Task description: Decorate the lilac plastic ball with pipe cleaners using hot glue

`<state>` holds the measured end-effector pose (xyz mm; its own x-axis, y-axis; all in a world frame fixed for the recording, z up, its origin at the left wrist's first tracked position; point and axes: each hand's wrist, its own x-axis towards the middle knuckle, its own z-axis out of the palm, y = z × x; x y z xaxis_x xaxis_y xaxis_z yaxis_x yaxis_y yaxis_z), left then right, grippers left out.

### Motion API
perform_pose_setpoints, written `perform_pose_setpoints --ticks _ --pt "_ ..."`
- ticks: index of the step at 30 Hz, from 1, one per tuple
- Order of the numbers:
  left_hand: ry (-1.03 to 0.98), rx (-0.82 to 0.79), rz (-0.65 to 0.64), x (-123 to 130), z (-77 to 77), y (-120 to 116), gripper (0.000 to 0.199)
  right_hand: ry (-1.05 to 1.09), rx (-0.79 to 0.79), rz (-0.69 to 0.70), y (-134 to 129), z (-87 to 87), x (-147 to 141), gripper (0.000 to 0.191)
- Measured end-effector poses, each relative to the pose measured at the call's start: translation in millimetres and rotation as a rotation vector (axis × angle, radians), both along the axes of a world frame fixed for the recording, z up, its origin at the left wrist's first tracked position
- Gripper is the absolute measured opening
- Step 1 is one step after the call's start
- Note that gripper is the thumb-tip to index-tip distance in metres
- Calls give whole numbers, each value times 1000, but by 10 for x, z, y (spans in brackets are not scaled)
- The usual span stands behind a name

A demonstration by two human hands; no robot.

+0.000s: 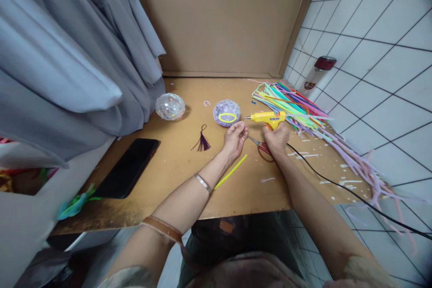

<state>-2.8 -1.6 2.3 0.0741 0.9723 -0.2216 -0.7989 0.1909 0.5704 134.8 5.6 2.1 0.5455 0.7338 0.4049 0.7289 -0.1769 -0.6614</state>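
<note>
My right hand (277,137) is wrapped around the handle of a yellow hot glue gun (268,117), its nozzle pointing left. Close to the nozzle tip, my left hand (236,137) is closed in a pinch; what lies between its fingertips is too small to make out. Just beyond those fingers is a clear ball (227,107) with purple fuzzy trim low on its side. A yellow pipe cleaner ring (227,118) shows in front of that ball; whether it touches my fingers I cannot tell. Red-handled scissors (265,151) lie between my hands, partly hidden by the right.
Another clear ball (170,106), a dark purple tassel (203,141) and a black phone (128,168) lie leftward. A yellow pipe cleaner strip (231,172) lies near my left forearm. Coloured pipe cleaners (293,101) fill the right, with a black cord (324,177) and a bottle (317,74).
</note>
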Motion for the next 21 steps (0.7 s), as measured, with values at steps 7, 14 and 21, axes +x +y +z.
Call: perform_pose_setpoints --ticks 7,14,21 --pt "-17 7 0 2 2 -1 17 -15 -35 14 1 0 0 48" --pt "-7 11 -2 -1 -6 7 19 -5 -63 -33 -15 28 -5 47" --pt "-22 -5 6 5 3 7 17 17 -23 -16 -2 24 -3 43"
